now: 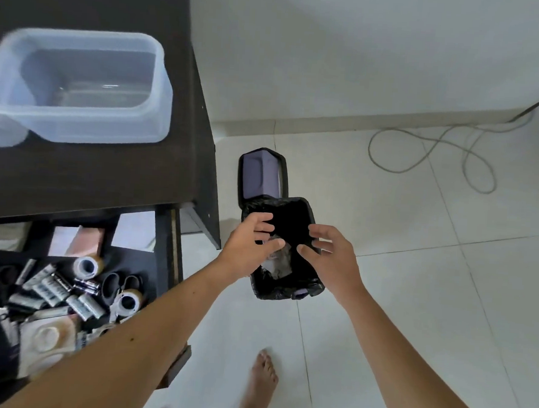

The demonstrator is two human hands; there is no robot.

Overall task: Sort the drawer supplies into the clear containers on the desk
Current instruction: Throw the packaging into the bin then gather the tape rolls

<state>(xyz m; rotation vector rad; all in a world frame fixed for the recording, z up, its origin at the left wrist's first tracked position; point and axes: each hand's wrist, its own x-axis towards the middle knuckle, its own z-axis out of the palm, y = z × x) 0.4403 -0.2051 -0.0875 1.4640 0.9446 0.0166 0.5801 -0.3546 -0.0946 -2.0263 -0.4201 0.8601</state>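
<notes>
1. Drawer supplies [67, 289] sit unsorted in the open drawer [160, 260], lower left of frame; clear container [80, 85] on the desk [84, 173], upper left, looks empty.
2. Both hands are over the lined bin [285, 252] at centre. Left hand [253, 244] and right hand [328, 251] have fingers spread, gripping nothing I can make out; crumpled scrap [279, 261] lies below them.
3. Risk: usable supplies get binned instead of sorted.
4. Risk: bare foot [260, 383] is near the bin, so a kick could tip it.

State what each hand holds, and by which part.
Nothing is held: left hand and right hand hover open above the lined bin, crumpled wrapper below them.
</notes>
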